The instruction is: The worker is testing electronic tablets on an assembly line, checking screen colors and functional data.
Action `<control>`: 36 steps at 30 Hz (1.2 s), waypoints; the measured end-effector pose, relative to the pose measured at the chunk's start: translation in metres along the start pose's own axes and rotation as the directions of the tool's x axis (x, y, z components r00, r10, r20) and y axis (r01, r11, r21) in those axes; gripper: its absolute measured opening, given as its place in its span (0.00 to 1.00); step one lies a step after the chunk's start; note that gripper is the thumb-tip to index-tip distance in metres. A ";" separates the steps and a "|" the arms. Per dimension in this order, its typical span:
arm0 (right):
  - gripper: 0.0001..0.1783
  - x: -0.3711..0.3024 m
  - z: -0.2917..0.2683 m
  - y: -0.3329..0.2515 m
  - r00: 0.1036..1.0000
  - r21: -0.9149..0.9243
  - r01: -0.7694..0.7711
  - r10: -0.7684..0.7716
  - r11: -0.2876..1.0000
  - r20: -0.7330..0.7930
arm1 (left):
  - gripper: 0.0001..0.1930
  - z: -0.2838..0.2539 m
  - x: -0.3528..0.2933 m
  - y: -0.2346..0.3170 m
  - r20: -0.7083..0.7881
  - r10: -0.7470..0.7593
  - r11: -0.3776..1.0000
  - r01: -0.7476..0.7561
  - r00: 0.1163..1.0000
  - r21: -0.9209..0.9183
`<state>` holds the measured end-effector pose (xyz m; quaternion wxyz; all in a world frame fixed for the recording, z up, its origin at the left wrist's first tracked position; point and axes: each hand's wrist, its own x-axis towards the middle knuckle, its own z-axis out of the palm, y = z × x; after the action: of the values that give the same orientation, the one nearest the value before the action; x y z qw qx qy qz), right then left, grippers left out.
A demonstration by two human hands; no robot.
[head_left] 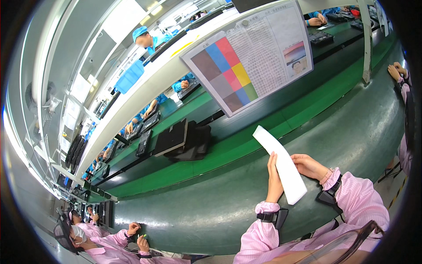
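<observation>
I see the left hand (pixel 274 179) and right hand (pixel 310 167) clamped on the white strip (pixel 285 169); uneven squeezing could crease it.

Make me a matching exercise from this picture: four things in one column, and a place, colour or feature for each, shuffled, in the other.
Things:
1. white strip
2. wrist straps
3. bin
4. printed sheet

Descriptions:
A. around the pink sleeves
B. bearing coloured squares
C. between the left hand and the right hand
D. blue, toward the upper left

Pairs: 1-C, 2-A, 3-D, 4-B
</observation>
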<state>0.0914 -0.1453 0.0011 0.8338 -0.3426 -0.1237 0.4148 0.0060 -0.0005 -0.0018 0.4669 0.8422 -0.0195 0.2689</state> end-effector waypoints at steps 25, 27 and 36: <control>0.10 0.001 -0.001 0.002 0.997 -0.021 -0.071 0.070 0.997 -0.031 | 0.36 -0.001 0.000 -0.001 0.026 -0.036 0.998 0.038 0.999 -0.058; 0.10 0.000 -0.001 0.002 1.000 0.008 -0.007 0.007 1.000 -0.004 | 0.38 -0.001 0.000 0.000 0.008 0.002 1.000 -0.002 1.000 -0.021; 0.12 0.000 -0.001 0.001 1.000 -0.018 -0.001 0.002 1.000 0.011 | 0.40 -0.001 0.000 -0.002 -0.012 0.007 1.000 -0.007 1.000 0.016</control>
<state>0.0913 -0.1452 -0.0001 0.8297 -0.3477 -0.1319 0.4162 0.0063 0.0009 -0.0027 0.4593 0.8442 -0.0173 0.2758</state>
